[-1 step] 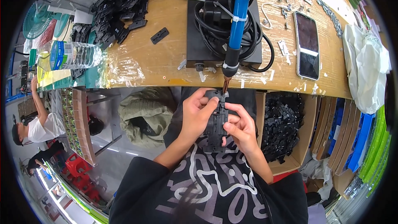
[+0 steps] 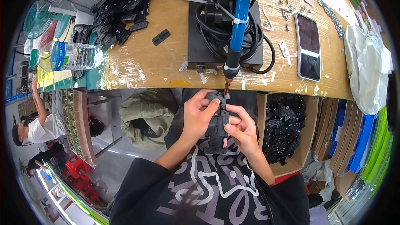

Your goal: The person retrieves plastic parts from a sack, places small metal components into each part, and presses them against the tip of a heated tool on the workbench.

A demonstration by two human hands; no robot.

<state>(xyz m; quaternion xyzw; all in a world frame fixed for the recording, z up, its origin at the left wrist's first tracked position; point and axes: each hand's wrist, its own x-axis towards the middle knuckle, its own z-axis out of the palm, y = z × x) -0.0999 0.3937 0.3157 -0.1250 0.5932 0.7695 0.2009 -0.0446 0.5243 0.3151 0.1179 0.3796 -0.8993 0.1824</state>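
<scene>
My left hand grips the left side of a long black molded plastic part, its thumb pressed on the upper end. On the other side my right hand pinches the same part between thumb and fingers. The part lies lengthwise in front of my shirt, just off the table's near edge. A blue-handled soldering iron points down from above. Its copper-colored tip meets or nearly meets the part's upper end; I cannot tell whether they touch.
Behind the iron stands a black box with coiled cable. A phone and small metal pieces lie right, a loose black plate, black parts and water bottle left. Below the table, a carton holds small black parts.
</scene>
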